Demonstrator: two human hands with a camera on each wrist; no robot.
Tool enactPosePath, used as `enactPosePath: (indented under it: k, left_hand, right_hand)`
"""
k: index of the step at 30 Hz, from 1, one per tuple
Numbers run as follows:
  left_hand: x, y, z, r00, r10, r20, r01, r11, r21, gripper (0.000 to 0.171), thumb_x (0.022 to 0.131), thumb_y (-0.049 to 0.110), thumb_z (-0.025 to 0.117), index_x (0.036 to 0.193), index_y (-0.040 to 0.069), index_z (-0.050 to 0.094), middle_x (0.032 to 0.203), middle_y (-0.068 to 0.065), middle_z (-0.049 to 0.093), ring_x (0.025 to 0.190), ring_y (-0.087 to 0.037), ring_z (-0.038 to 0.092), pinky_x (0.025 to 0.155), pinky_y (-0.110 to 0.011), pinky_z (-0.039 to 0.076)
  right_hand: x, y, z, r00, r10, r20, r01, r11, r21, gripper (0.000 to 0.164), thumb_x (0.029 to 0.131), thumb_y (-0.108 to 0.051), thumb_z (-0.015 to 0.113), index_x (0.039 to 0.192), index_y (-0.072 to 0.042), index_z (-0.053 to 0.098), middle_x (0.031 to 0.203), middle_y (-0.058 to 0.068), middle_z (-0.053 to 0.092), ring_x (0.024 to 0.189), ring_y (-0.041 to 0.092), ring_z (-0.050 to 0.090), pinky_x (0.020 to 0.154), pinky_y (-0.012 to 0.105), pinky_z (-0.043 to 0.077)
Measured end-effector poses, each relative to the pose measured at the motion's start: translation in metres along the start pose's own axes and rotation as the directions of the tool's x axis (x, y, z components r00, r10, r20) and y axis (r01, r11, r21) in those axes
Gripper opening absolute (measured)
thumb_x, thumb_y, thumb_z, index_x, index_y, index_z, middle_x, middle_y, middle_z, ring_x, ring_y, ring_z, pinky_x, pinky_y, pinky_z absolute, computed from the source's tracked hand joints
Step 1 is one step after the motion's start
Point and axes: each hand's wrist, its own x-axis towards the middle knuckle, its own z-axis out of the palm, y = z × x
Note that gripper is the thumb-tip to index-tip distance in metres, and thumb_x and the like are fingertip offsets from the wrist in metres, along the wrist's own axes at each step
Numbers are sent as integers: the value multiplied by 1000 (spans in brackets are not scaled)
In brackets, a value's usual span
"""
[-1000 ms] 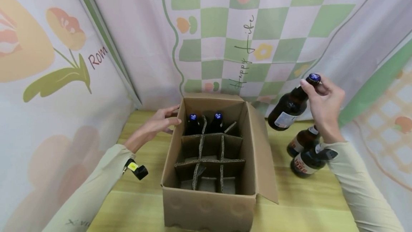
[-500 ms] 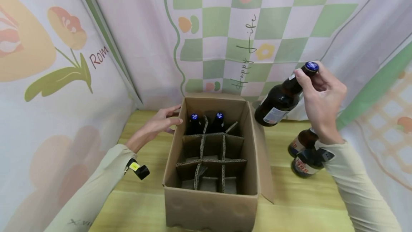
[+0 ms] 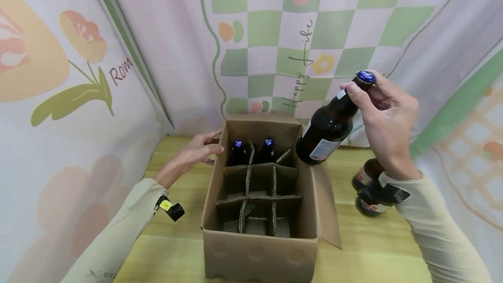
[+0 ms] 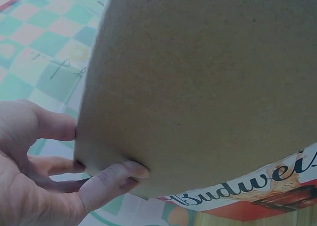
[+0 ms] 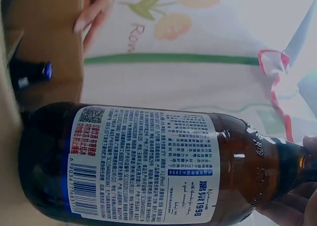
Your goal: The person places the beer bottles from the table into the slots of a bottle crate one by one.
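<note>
My right hand [image 3: 391,119] grips a brown glass beer bottle [image 3: 328,128] by its neck, below the blue cap. Tilted, the bottle hangs with its base just above the right rim of an open cardboard box [image 3: 261,257]. Its label [image 5: 143,164] shows dense print and a barcode in the right wrist view. My left hand [image 3: 196,148] is at the box's far left edge. In the left wrist view its thumb presses the cardboard flap [image 4: 198,87] while the other fingers touch the flap's edge. Two capped bottles, one left [image 3: 237,152] and one middle [image 3: 267,150], stand in the box's back row.
Cardboard dividers [image 3: 261,196] split the box into several compartments. A flap [image 3: 328,213] sticks out on its right side. Two more brown bottles, a rear one [image 3: 363,178] and a front one [image 3: 369,206], stand on the wooden table [image 3: 353,248] beside my right forearm. Printed curtains [image 3: 263,25] surround the table.
My right hand has carried the bottle leftward, from above the table to the box's right rim, tilting it more. My left hand stays at the box's edge.
</note>
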Motion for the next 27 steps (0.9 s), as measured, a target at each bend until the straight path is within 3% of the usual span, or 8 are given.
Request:
enactPosePath:
  k: [9, 17, 23, 27]
  left_hand:
    - [1, 1, 0, 1000, 16, 8, -16, 1000, -11, 80, 100, 12, 62, 168, 12, 19, 169, -25, 25, 131, -42, 57, 92, -40, 64]
    - [3, 4, 1, 1000, 15, 10, -15, 1000, 3, 79, 101, 11, 61, 168, 13, 20, 167, -25, 29, 131, -42, 57, 91, -40, 64]
    - [6, 6, 2, 999, 27, 28, -27, 1000, 2, 79, 101, 11, 61, 168, 11, 20, 168, -26, 28, 132, -43, 56, 92, -42, 64]
    - [4, 3, 3, 999, 24, 26, -24, 1000, 0, 79, 101, 11, 62, 168, 11, 19, 167, -26, 28, 131, -43, 58, 91, -42, 64]
  right_hand:
    - [6, 9, 11, 988, 110, 112, -117, 991, 57, 24, 92, -1, 78, 115, 6, 76, 96, 7, 81, 88, 14, 76, 79, 17, 57]
    - [6, 5, 11, 968, 179, 177, -197, 976, 91, 29, 91, -1, 78, 119, 6, 74, 99, 11, 81, 93, 18, 77, 86, 20, 61]
    - [1, 5, 14, 951, 215, 221, -226, 974, 27, 30, 91, -4, 80, 120, 3, 75, 99, 9, 82, 90, 16, 78, 83, 20, 62]
    - [-12, 12, 26, 918, 275, 287, -262, 961, -84, 30, 92, -11, 81, 121, -3, 77, 100, 3, 82, 88, 13, 77, 80, 19, 63]
